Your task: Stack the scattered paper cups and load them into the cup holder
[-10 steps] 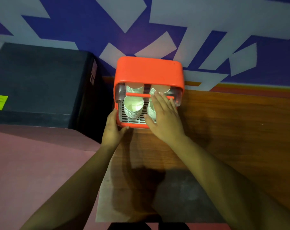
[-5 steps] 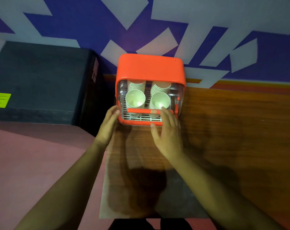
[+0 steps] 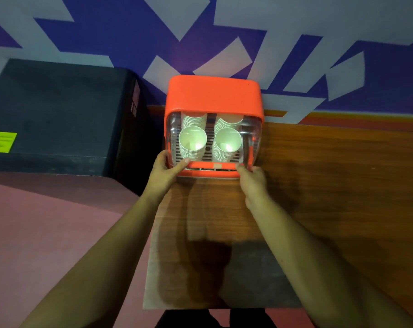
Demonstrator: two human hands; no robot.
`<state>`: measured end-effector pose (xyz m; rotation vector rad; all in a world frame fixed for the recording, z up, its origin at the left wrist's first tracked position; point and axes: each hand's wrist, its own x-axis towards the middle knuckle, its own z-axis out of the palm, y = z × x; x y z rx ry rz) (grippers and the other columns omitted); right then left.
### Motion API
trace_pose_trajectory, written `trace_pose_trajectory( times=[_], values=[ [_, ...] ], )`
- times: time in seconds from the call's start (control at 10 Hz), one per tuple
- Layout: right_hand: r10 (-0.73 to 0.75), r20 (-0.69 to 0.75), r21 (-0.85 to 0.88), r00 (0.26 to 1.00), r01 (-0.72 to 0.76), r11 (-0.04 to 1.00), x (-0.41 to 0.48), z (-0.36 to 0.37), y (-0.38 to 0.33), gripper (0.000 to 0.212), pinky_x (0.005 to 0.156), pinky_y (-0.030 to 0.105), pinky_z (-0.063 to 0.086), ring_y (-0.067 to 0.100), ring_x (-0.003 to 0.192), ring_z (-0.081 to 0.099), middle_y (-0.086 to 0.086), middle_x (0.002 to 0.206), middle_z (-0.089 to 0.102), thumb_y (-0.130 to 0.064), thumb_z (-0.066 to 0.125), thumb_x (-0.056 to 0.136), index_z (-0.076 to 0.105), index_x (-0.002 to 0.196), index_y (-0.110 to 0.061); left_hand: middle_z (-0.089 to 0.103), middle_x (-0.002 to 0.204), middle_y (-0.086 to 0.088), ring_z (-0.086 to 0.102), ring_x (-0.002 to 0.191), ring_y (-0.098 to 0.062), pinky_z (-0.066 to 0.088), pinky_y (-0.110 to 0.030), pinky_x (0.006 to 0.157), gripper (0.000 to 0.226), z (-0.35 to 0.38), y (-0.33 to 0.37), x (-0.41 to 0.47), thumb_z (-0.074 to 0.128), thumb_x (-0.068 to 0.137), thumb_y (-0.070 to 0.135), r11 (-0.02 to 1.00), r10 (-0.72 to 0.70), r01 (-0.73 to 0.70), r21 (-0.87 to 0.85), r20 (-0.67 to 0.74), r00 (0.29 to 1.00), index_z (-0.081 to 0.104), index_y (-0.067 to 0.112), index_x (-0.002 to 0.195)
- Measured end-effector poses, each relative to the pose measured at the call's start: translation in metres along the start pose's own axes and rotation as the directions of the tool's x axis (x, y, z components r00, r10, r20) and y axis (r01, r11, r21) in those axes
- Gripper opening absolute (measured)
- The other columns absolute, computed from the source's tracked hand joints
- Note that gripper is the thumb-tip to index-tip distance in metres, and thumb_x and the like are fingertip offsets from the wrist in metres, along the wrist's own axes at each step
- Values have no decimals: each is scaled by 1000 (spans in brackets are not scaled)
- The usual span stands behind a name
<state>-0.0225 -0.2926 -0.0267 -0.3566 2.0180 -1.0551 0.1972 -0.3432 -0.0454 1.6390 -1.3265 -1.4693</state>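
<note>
We take the orange cup holder (image 3: 213, 95) as our landmark — it sits on the wooden table (image 3: 330, 185) against the patterned wall. Well to its left stands a dark box (image 3: 58, 110) with a yellow label. At the holder's front left corner our left hand (image 3: 164, 172) grips the base, thumb laid along the front edge and fingers curled around the side. Inside the holder, behind its clear cover (image 3: 174, 136), we count four stacks of paper cups: a front left stack (image 3: 192, 143), a front right stack (image 3: 226, 144), a rear left stack (image 3: 194, 120) and a rear right stack (image 3: 229, 121). The front two show their open mouths to us; the rear two are partly hidden behind them. At the holder's front right corner our right hand (image 3: 251, 179) presses on the base, fingertips pinching the lower edge of the cover.

We judge the loading done — no loose cups lie on the table that we can see. The step in hand looks like seating the cover against the orange front lip. The next move calls for even pressure from both hands so the cover sits flush, then letting go without shifting the holder.

We count one holder, four cup stacks, two hands, one dark box.
</note>
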Motion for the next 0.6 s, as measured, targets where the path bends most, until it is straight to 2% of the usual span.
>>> trace_pose_trajectory(
  times=[0.1,0.2,0.3,0.4,0.5,0.6],
  values=[
    [-19,-66,-89,998,13,996,2,3,11,47,91,30,44,23,114,56,4,125,58,-17,67,89,47,131,-11,63,130,-2,64,116,-16,54,-39,101,74,-2,-17,7,84,70,50,996,-2,5,92,-39,999,52,24,131],
    [-35,-8,-110,999,34,993,3,7,22,49,98,37,48,24,119,58,3,130,61,-19,64,92,46,137,-20,67,128,4,65,117,-12,52,-45,105,74,-1,-34,11,80,69,55,993,-10,15,118,-45,999,53,27,132],
    [-61,-11,-177,998,58,983,2,6,24,52,96,37,48,24,119,59,2,130,61,-23,63,93,43,141,-22,69,125,7,66,116,-10,52,-44,106,75,-2,-32,12,76,70,54,991,-5,10,137,-33,999,53,24,134],
    [-102,19,-241,995,104,965,2,0,25,48,94,37,50,25,116,61,2,127,63,-28,63,93,46,137,-22,69,126,7,66,116,-11,52,-41,105,62,2,-19,5,75,78,47,981,-16,22,193,-34,999,54,25,132],
    [-124,85,-383,989,148,912,-3,-13,13,43,91,34,47,25,117,59,4,129,62,-30,60,94,51,134,-19,65,131,-2,63,118,-19,45,-26,93,48,4,2,-11,70,93,30,951,-9,23,309,-49,999,54,16,135],
    [-173,96,-509,980,198,837,-11,-35,-6,45,96,36,44,32,121,55,12,132,59,-33,58,93,52,133,-11,62,131,-11,60,117,-26,40,-26,86,50,0,22,-29,68,95,29,935,-9,48,352,-110,994,53,4,135]
  ],
)
